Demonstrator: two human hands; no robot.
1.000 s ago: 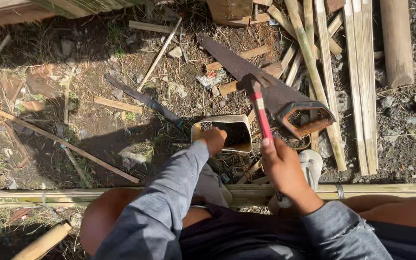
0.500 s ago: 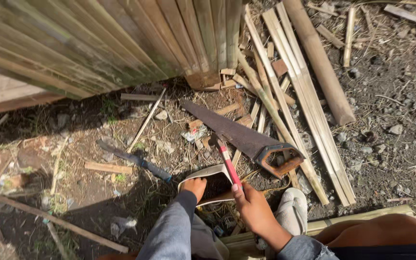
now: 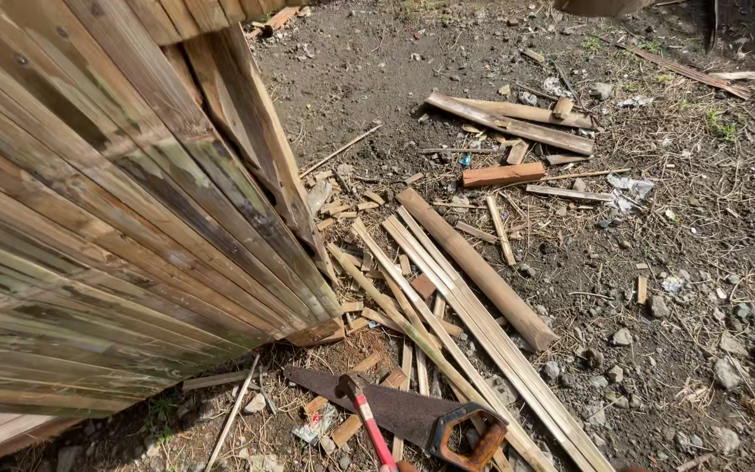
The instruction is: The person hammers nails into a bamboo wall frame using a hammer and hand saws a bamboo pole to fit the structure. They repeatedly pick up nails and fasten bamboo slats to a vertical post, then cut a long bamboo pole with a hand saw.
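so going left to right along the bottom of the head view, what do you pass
slatted wooden panel → thin stick → red-handled hammer → handsaw → long bamboo strips → loose stones on the dirt. Neither hand is clearly in view.

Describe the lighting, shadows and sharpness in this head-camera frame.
Head view: hard sunlight on the bare ground and bamboo strips; the slatted bamboo panel casts shade along its foot, over the handsaw blade. Focus is crisp, no motion blur; slight wide-angle bowing near the edges. The red-handled hammer is cut off at the bottom edge, and no hand shows.
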